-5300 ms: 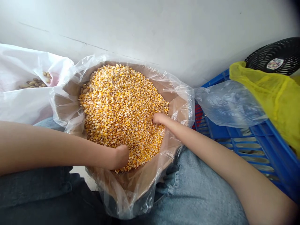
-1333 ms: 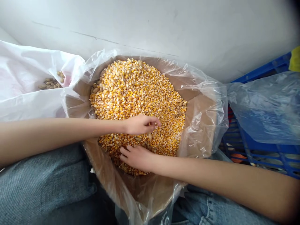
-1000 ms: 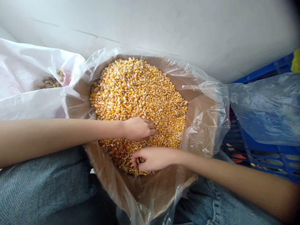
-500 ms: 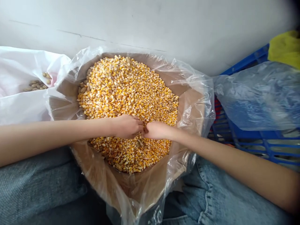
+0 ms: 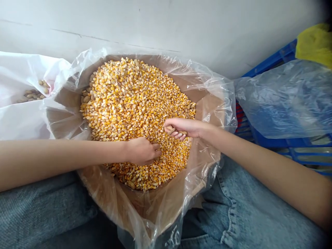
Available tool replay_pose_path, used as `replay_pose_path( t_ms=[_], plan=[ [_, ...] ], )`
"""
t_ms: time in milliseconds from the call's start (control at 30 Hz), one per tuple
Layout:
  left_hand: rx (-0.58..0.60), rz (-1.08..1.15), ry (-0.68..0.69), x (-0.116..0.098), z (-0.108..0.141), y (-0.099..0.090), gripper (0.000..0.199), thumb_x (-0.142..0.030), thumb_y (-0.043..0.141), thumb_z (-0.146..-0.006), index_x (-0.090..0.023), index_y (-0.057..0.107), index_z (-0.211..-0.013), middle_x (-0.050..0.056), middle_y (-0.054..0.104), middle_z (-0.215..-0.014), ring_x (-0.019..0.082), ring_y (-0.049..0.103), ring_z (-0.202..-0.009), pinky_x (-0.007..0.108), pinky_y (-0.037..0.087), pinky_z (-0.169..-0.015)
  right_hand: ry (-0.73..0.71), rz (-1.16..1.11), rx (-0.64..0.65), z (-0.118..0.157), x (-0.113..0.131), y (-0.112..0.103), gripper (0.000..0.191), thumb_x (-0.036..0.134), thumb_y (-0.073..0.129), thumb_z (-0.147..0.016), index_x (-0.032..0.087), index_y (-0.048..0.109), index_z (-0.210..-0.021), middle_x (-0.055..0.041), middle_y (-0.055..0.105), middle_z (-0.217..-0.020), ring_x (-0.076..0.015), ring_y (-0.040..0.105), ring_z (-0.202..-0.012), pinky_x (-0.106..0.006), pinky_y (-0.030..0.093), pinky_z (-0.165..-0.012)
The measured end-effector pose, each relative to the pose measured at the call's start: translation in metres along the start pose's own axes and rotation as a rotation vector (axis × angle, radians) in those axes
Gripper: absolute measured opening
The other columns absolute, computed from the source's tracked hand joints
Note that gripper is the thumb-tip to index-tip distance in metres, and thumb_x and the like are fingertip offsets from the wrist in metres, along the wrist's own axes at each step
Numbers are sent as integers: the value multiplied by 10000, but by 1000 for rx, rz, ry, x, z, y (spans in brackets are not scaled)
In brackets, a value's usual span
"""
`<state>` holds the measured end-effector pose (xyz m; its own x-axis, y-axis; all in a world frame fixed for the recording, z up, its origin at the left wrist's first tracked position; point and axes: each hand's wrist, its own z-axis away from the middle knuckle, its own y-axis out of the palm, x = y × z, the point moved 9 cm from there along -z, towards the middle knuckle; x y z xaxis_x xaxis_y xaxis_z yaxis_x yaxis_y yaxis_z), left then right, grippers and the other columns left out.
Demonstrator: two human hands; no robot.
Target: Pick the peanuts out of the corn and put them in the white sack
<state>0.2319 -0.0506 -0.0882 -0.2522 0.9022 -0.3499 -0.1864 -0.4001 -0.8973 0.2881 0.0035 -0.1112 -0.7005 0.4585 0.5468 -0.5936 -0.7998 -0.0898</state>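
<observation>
A heap of yellow corn kernels (image 5: 129, 100) fills a cardboard box (image 5: 150, 214) lined with a clear plastic bag (image 5: 215, 83). Over the right part of the corn, my right hand (image 5: 185, 127) is turned palm partly up, fingers curled around unshelled peanuts (image 5: 171, 130). Lower and to the left, my left hand (image 5: 144, 151) is back-up at the corn surface with its fingers bent closed. Whatever those fingertips hold is hidden. A few more peanuts (image 5: 131, 184) lie among the kernels near the box's front wall.
On the left stands a white bag (image 5: 23, 121) with several peanuts (image 5: 32, 95) inside. At right, a blue plastic crate (image 5: 306, 154) carries a clear plastic sheet (image 5: 287, 100) and a yellow cloth (image 5: 315, 45). A pale wall (image 5: 155, 24) rises behind the box.
My right hand has lifted away from my left, up and to the right, and rolled so that the peanuts in it show. My left hand has dropped slightly lower over the corn.
</observation>
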Motion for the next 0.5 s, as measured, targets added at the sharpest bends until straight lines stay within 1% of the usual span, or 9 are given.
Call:
replay_pose_path(
  t_ms=[67, 133, 233, 300, 400, 500],
  plan=[
    [-6, -118, 55, -7, -4, 12, 199, -200, 404, -777, -162, 521, -934, 102, 552, -937, 135, 553, -552, 267, 369, -472, -40, -123, 34, 0, 3, 0, 310, 373, 245, -807, 187, 305, -566, 60, 186, -465, -58, 165, -371, -180, 158, -340],
    [-6, -154, 65, -8, -8, 19, 195, -119, 390, -773, -161, 542, -887, 102, 546, -949, 128, 559, -558, 265, 371, -471, -55, -181, 72, 0, 5, 5, 322, 394, 261, -804, 187, 278, -558, 59, 190, -469, -56, 163, -376, -179, 149, -339],
    [-7, -125, 43, -4, -10, 18, 177, -99, 400, -767, -154, 560, -818, 102, 542, -948, 117, 558, -558, 262, 381, -482, -34, -198, 113, -1, 4, 12, 297, 364, 273, -799, 180, 310, -570, 40, 290, -493, -54, 198, -390, -180, 165, -345],
    [1, -84, 24, -1, -9, 13, 162, -153, 407, -779, -152, 561, -830, 103, 549, -938, 119, 557, -554, 263, 387, -490, -17, -193, 111, -1, 2, 13, 278, 349, 281, -795, 174, 344, -587, 28, 345, -520, -53, 224, -400, -181, 170, -348],
    [61, 52, 6, 2, -5, 4, 195, -282, 449, -769, -154, 565, -859, 86, 588, -858, 142, 564, -602, 254, 394, -519, -35, -195, 106, -1, 2, 11, 258, 322, 279, -788, 169, 371, -601, 15, 390, -554, -55, 272, -420, -180, 180, -351],
    [167, 349, 21, 2, 1, -2, 224, -316, 477, -750, -164, 582, -877, 41, 623, -796, 130, 558, -668, 218, 392, -579, -93, -179, 136, 1, 8, 12, 236, 283, 271, -774, 160, 424, -642, -5, 441, -601, -63, 343, -457, -183, 222, -367]
  ],
)
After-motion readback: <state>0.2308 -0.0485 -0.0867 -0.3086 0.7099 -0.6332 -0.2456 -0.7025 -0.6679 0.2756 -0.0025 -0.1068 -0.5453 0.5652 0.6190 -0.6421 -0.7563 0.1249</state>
